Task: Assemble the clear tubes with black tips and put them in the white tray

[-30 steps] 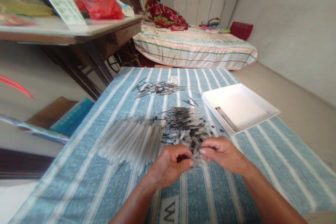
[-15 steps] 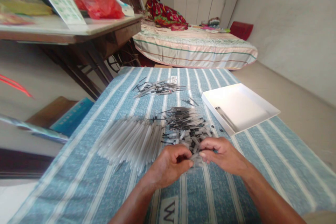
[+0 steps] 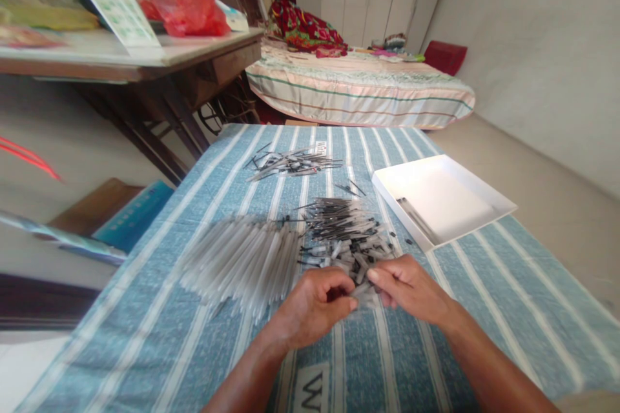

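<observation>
My left hand [image 3: 320,302] is closed in a pinch at the near edge of the piles, on a small translucent pen part [image 3: 361,289] that sticks out toward the other hand. Close beside it, my right hand [image 3: 404,287] has thumb and forefinger pressed together; what lies between them is too small to name. Just beyond the fingers lies a heap of clear and black pen caps [image 3: 358,248]. Behind the caps is a stack of thin dark pen refills [image 3: 336,216]. To the left, many frosted pen barrels [image 3: 247,264] lie side by side.
A white box lid [image 3: 455,206] with a few thin dark sticks inside lies at the right on the striped tablecloth [image 3: 159,329]. Farther back is a loose pile of mixed pen parts [image 3: 293,162]. A wooden desk [image 3: 194,55] stands left, a bed [image 3: 363,90] beyond.
The right thumb and fingers have shifted, with the thumb now higher and the forefinger curled in. The left hand and the piles look the same.
</observation>
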`<state>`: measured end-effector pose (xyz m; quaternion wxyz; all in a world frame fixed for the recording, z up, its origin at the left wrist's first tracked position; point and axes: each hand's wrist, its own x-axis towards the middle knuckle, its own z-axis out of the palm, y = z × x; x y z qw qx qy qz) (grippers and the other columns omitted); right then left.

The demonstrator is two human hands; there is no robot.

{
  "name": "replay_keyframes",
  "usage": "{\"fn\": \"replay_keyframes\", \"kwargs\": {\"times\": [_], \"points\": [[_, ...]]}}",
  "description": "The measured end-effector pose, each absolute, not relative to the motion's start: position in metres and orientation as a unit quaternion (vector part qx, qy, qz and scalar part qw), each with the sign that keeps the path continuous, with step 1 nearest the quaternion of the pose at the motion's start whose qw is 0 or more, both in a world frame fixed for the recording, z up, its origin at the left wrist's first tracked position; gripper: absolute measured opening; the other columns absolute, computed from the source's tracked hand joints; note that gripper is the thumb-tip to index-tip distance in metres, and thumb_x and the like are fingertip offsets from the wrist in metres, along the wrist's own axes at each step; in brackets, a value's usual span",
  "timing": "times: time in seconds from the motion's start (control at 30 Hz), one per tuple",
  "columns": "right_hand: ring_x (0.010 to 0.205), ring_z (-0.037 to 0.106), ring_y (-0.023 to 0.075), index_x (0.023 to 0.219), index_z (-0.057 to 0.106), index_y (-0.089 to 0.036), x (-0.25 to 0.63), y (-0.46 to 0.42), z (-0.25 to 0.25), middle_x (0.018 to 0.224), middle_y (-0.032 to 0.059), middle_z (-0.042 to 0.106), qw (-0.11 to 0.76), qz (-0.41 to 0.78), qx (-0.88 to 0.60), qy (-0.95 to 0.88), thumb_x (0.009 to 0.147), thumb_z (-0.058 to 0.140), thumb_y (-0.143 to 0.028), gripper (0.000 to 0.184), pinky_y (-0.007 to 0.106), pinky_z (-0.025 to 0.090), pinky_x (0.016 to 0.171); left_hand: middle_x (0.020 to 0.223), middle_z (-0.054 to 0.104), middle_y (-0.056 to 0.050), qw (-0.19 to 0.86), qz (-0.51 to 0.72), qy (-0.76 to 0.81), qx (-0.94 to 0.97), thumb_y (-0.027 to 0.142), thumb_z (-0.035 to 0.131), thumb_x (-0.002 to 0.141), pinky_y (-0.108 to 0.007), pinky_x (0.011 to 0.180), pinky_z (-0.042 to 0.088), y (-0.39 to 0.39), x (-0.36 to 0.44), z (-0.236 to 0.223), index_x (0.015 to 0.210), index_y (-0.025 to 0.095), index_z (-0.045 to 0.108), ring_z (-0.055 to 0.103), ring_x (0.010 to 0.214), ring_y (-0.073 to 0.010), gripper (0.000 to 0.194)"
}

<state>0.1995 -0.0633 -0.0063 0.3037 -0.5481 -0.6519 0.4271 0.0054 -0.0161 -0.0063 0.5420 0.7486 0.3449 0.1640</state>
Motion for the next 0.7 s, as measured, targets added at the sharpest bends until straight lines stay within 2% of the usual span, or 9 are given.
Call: {"fn": "replay_keyframes", "kwargs": {"times": [0.17, 0.3, 0.47, 0.63, 0.7], "points": [[0.05, 0.049, 0.0093, 0.069, 0.055, -0.016, 0.1975, -0.0625, -0.0079, 0.053, -0.0037, 0.052, 0.321, 0.42, -0.541, -0.654, 0.081, 0.055, -0.037, 0.025, 0.019, 0.037, 0.049, 0.06, 0.048, 0.004, 0.536, 0.164, 0.347, 0.752, 0.015, 0.056, 0.071, -0.019, 0.053, 0.033, -0.0157, 0.0056, -0.009, 0.066, 0.013, 0.059, 0.043, 0.057, -0.0085, 0.006], [0.046, 0.049, 0.0088, 0.054, 0.05, -0.016, 0.1966, -0.0625, -0.0085, 0.048, -0.0022, 0.052, 0.315, 0.422, -0.55, -0.648, 0.087, 0.044, -0.041, 0.042, 0.019, 0.037, 0.047, 0.06, 0.046, 0.005, 0.525, 0.17, 0.348, 0.758, 0.017, 0.058, 0.07, -0.019, 0.054, 0.033, -0.0158, 0.0052, -0.0117, 0.065, 0.014, 0.057, 0.042, 0.057, -0.0084, 0.007], [0.05, 0.05, 0.0092, 0.069, 0.056, -0.016, 0.1966, -0.0622, -0.0086, 0.053, -0.0034, 0.053, 0.33, 0.425, -0.538, -0.649, 0.082, 0.053, -0.039, 0.027, 0.019, 0.038, 0.049, 0.059, 0.047, 0.005, 0.512, 0.166, 0.355, 0.764, 0.016, 0.057, 0.07, -0.019, 0.053, 0.032, -0.0162, 0.0057, -0.0109, 0.064, 0.014, 0.057, 0.043, 0.056, -0.0084, 0.006], [0.044, 0.047, 0.0081, 0.057, 0.049, -0.016, 0.1942, -0.0618, -0.0114, 0.048, -0.0035, 0.05, 0.323, 0.429, -0.552, -0.638, 0.086, 0.047, -0.038, 0.036, 0.018, 0.036, 0.045, 0.06, 0.048, 0.004, 0.489, 0.158, 0.351, 0.783, 0.014, 0.057, 0.069, -0.02, 0.055, 0.032, -0.0168, 0.0075, -0.0101, 0.064, 0.015, 0.057, 0.044, 0.058, -0.0087, 0.005], [0.045, 0.047, 0.008, 0.058, 0.049, -0.016, 0.1947, -0.0622, -0.0117, 0.049, -0.0034, 0.051, 0.329, 0.434, -0.547, -0.636, 0.086, 0.047, -0.038, 0.035, 0.018, 0.036, 0.046, 0.06, 0.049, 0.004, 0.484, 0.159, 0.355, 0.784, 0.014, 0.057, 0.069, -0.02, 0.054, 0.032, -0.0168, 0.0077, -0.0107, 0.064, 0.015, 0.057, 0.044, 0.058, -0.009, 0.005]]}}
